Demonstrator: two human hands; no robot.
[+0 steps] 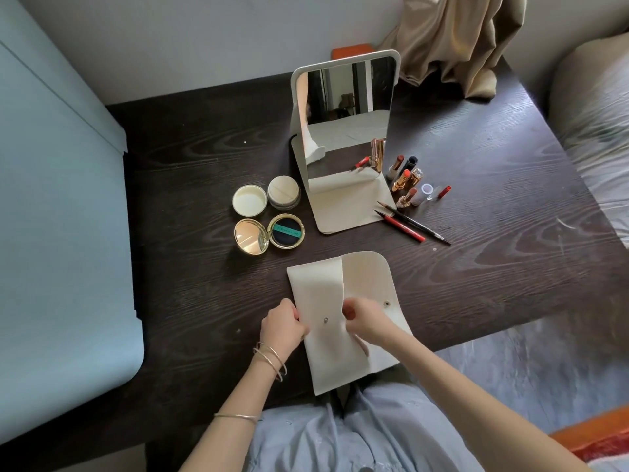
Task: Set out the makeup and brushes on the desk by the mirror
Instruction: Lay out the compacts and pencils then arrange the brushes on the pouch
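Note:
A cream pouch (323, 294) with its flap thrown open lies on the dark desk (190, 185) in front of me. My left hand (280, 327) grips the pouch's left edge. My right hand (360, 316) pinches the inner edge at the pouch's opening. Behind it stands a white mirror (343, 107). Left of the mirror sit an open powder jar with its lid (249, 201) and puff (283, 192), and an open gold compact (269, 236). Right of the mirror lie several lipsticks (406, 183) and two pencils (410, 223). No brushes are visible.
A pale blue cabinet (58, 206) borders the desk on the left. A beige curtain (452, 42) hangs at the back right, with an orange object (350, 51) behind the mirror. A bed (599, 137) lies to the right. The pouch overhangs the desk's near edge above my lap.

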